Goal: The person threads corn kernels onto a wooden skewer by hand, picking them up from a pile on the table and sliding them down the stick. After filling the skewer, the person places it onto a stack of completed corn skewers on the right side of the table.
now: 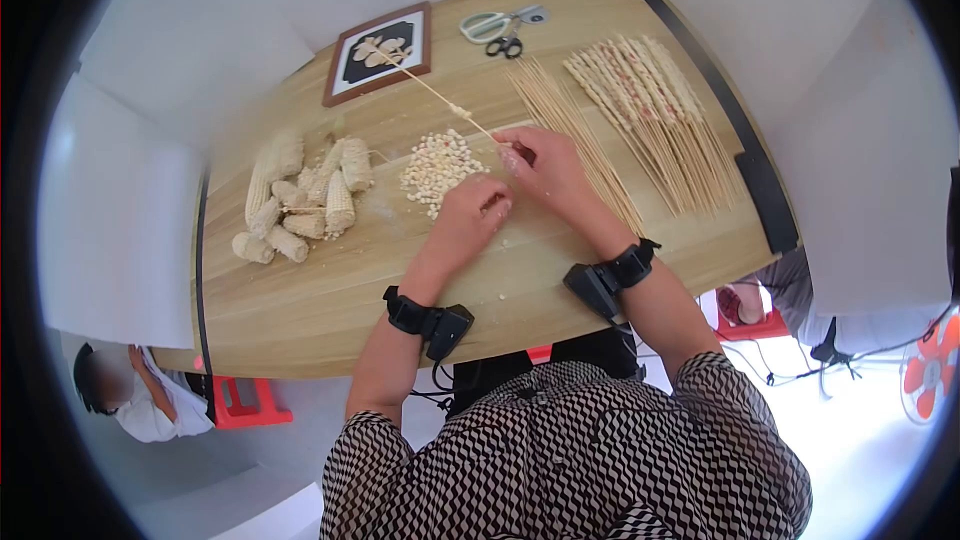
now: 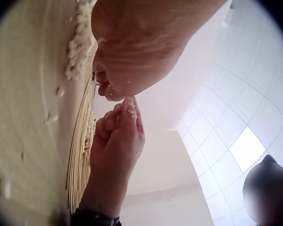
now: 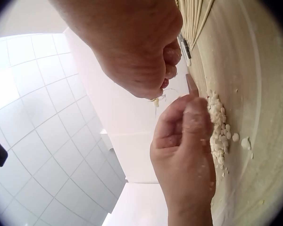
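The left hand (image 1: 478, 210) is curling its fingers over the table (image 1: 440, 310); whether they are pinching anything, I cannot tell. Just beside it, the right hand (image 1: 548, 168) is gripping one end of a stick (image 1: 425, 85), which is slanting up over the kernels (image 1: 438, 168) and carrying a few pale bits (image 1: 460, 112). Cobs (image 1: 305, 195) are lying to the left; beyond, a picture frame (image 1: 378, 52) is lying near scissors (image 1: 487, 27).
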`<action>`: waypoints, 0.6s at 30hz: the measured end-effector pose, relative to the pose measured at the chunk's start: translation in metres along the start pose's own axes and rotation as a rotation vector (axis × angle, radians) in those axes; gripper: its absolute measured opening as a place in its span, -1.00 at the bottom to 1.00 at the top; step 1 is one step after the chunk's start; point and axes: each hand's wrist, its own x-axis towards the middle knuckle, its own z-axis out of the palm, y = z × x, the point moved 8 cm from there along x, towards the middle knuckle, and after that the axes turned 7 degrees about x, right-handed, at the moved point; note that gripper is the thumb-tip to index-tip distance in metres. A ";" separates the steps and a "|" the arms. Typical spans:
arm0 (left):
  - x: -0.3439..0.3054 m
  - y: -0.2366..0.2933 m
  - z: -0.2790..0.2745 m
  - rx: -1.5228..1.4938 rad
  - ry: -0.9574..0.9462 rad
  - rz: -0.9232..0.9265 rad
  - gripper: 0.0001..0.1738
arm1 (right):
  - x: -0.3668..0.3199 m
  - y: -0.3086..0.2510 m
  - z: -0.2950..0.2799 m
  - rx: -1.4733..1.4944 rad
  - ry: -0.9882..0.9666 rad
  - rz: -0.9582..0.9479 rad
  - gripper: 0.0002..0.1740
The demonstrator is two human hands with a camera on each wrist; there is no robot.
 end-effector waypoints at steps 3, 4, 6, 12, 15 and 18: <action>-0.008 -0.058 -0.033 -0.453 0.343 -0.369 -0.88 | -0.003 -0.003 0.003 0.069 -0.001 0.031 -0.77; -0.010 -0.071 -0.052 -0.552 0.497 -0.399 -0.83 | -0.004 -0.003 0.006 0.091 -0.043 0.060 -0.75; -0.018 -0.098 -0.077 -0.705 0.647 -0.445 -0.81 | -0.005 -0.006 0.011 0.123 -0.106 0.073 -0.73; -0.045 -0.155 -0.119 -1.060 0.876 -0.370 -0.78 | -0.013 -0.006 0.032 0.209 -0.336 0.124 -0.70; -0.051 -0.165 -0.125 -1.116 0.951 -0.353 -0.79 | -0.015 -0.009 0.036 0.213 -0.403 0.155 -0.73; -0.054 -0.165 -0.129 -1.136 1.015 -0.334 -0.78 | -0.015 -0.011 0.037 0.176 -0.430 0.141 -0.74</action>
